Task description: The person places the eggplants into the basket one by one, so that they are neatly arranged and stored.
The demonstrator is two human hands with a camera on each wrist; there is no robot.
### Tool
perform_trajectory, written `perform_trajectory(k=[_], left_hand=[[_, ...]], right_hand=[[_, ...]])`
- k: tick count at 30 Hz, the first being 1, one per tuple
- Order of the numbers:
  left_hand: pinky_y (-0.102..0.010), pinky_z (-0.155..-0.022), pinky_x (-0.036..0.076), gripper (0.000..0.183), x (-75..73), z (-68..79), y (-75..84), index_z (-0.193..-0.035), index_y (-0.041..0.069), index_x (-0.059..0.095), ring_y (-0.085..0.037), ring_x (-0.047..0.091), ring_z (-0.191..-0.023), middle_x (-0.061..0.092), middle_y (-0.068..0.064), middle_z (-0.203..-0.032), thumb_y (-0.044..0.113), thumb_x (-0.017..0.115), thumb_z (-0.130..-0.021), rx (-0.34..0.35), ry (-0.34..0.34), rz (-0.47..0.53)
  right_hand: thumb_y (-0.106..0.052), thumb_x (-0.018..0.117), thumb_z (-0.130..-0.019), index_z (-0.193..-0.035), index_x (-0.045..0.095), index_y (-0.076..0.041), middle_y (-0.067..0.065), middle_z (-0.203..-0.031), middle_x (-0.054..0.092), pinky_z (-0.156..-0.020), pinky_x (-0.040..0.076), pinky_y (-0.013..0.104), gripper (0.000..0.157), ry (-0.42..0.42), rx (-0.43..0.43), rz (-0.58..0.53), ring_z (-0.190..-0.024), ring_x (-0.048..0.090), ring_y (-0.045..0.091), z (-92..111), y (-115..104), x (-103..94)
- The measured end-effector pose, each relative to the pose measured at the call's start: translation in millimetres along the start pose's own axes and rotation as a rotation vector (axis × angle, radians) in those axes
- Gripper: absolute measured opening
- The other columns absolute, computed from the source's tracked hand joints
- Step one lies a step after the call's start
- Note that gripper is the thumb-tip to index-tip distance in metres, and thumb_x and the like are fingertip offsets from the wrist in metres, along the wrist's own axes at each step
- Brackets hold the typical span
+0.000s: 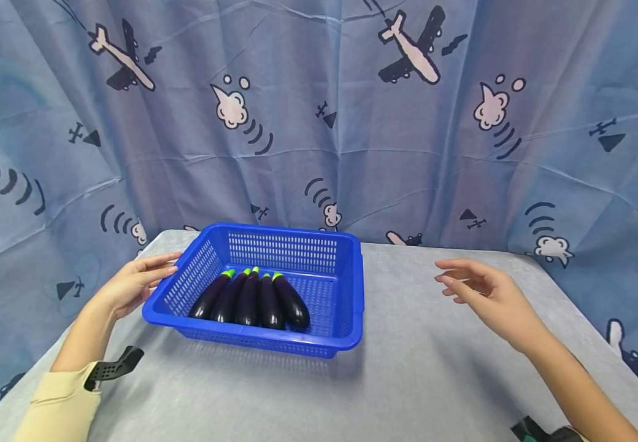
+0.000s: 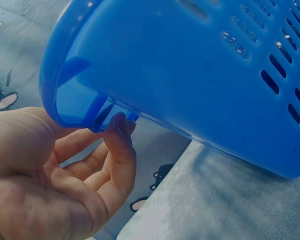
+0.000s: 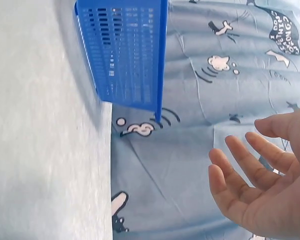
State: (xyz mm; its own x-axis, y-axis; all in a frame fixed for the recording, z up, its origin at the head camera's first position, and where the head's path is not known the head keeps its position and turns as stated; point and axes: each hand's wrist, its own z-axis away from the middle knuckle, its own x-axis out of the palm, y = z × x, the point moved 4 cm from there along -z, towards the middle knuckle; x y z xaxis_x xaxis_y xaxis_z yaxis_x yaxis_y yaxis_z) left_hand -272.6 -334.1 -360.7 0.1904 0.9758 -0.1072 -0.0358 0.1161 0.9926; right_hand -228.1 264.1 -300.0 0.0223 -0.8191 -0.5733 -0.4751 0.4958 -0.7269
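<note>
A blue plastic basket [image 1: 346, 294] with slotted walls stands left of centre on the table, holding several dark purple eggplants [image 1: 247, 298] with bright green stem ends. They lie side by side, stems toward the back. At the basket's left side, my left hand [image 1: 137, 283] grips the rim; in the left wrist view its fingers [image 2: 121, 160] curl up under the rim's edge. Well to the right of the basket, my right hand [image 1: 492, 301] is held in the air, its fingers loosely bent and holding nothing. The right wrist view shows that hand [image 3: 265, 180] apart from the basket [image 3: 125, 55].
The table [image 1: 396, 380] has a pale grey covering. Behind it and along its sides hangs a blue curtain [image 1: 297, 123] printed with airplanes and clouds. A black strap device [image 1: 111, 366] is worn on the left wrist, another [image 1: 545, 431] on the right.
</note>
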Motion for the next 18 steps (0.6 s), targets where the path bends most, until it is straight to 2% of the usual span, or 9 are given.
perform_trajectory(k=[4,10,14,18], left_hand=[[-0.027,-0.085,0.062,0.033,0.4,0.4,0.7,-0.136,0.030,0.068,-0.004,0.070,-0.103,0.072,0.018,-0.114,0.014,0.058,-0.110,-0.003,0.006,-0.016],[-0.027,-0.086,0.061,0.047,1.4,-0.2,1.7,-0.156,0.010,0.051,-0.004,0.070,-0.104,0.071,0.019,-0.113,0.016,0.058,-0.110,-0.012,0.019,-0.048],[-0.027,-0.087,0.061,0.056,1.5,-0.6,2.1,-0.161,0.002,0.041,-0.003,0.069,-0.104,0.070,0.020,-0.113,0.018,0.059,-0.110,-0.017,0.030,-0.072],[-0.026,-0.087,0.061,0.060,1.1,0.3,2.6,-0.162,-0.001,0.036,-0.003,0.069,-0.104,0.070,0.020,-0.112,0.018,0.059,-0.110,-0.022,0.041,-0.081]], right_hand=[[-0.005,0.059,-0.108,-0.136,0.067,-0.015,-0.025,-0.113,0.071,-0.078,0.059,0.017,0.031,0.008,0.007,-0.015,-0.095,0.071,-0.001,4,10,-9.6],[-0.007,0.059,-0.109,-0.136,0.067,-0.018,-0.028,-0.112,0.070,-0.076,0.058,0.016,0.031,0.036,0.042,0.010,-0.094,0.071,-0.003,11,24,-24.4],[-0.007,0.059,-0.108,-0.134,0.067,-0.026,-0.029,-0.111,0.069,-0.074,0.057,0.014,0.033,0.055,0.066,0.023,-0.092,0.070,-0.005,15,32,-32.9],[-0.010,0.059,-0.109,-0.134,0.067,-0.029,-0.032,-0.110,0.068,-0.071,0.057,0.014,0.032,0.067,0.087,0.047,-0.091,0.070,-0.007,16,37,-43.1]])
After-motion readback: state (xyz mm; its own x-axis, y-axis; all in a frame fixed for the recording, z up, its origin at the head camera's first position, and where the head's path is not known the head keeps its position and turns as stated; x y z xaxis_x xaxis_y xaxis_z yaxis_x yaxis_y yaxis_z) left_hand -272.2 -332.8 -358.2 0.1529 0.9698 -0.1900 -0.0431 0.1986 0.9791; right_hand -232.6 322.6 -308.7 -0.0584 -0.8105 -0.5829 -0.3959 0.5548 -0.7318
